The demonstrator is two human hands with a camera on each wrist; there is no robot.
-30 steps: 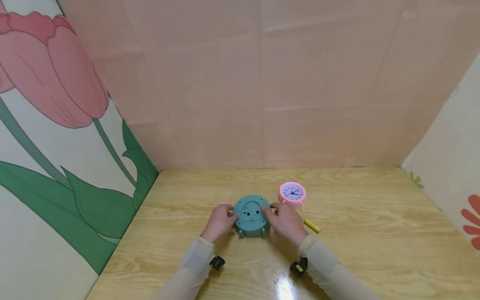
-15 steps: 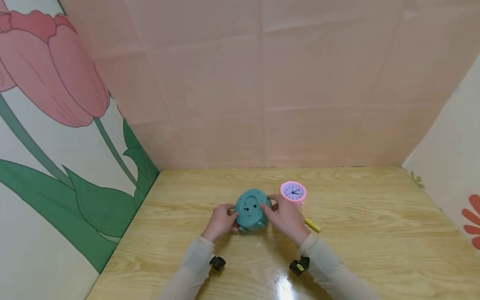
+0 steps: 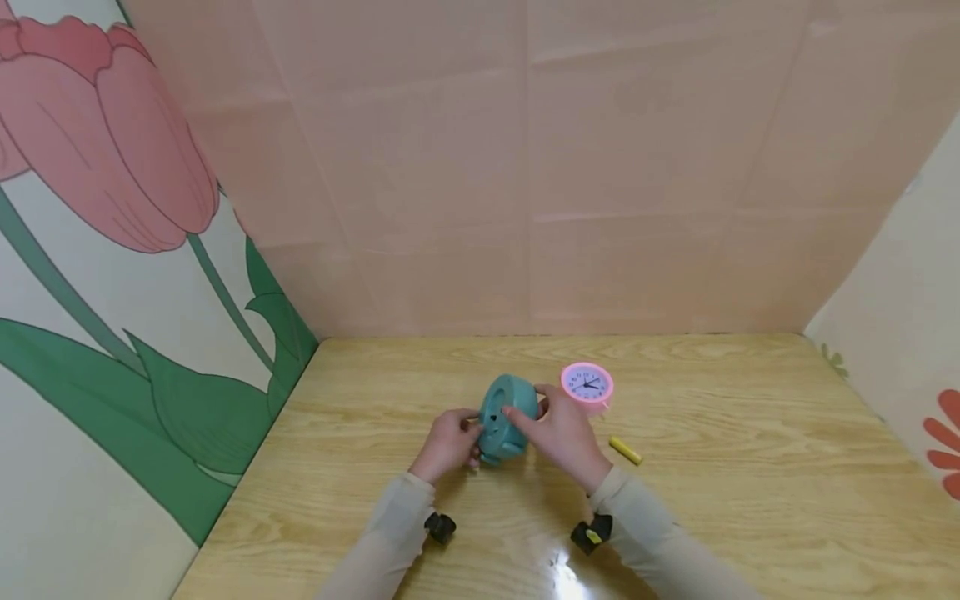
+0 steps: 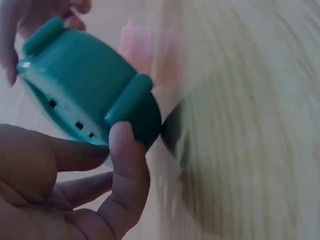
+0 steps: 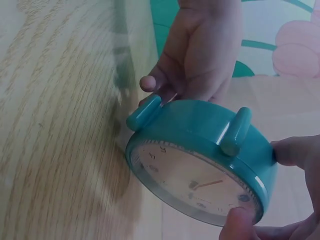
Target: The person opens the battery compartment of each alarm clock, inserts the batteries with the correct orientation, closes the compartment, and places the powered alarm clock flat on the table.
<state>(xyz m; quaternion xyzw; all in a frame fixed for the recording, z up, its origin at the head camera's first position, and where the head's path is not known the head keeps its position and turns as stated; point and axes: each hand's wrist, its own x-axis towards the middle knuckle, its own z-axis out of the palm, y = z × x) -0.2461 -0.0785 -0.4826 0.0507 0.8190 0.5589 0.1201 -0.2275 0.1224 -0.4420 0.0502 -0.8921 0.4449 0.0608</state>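
A round teal alarm clock (image 3: 519, 402) with two stubby feet is between both hands, tilted, its back turned to the left in the head view. My left hand (image 3: 446, 444) pinches its left edge. Thumb and fingertips of my right hand (image 3: 564, 435) grip the opposite side. In the right wrist view the dial of the teal clock (image 5: 200, 117) shows, with the right thumb over the glass at its rim. The left wrist view shows the back of the teal clock (image 4: 95, 75), with small dark holes in it.
Just behind the right hand a pink alarm clock (image 3: 587, 385) stands with its dial facing up and forward. A small yellow cylinder (image 3: 625, 450) lies on the wooden table (image 3: 735, 467) to the right. A pink-covered wall (image 3: 420, 208) borders the table's far side.
Both hands have tipped up the teal clock and turned it, so its back has swung from facing me toward the left. The pink clock and yellow cylinder have stayed in place.
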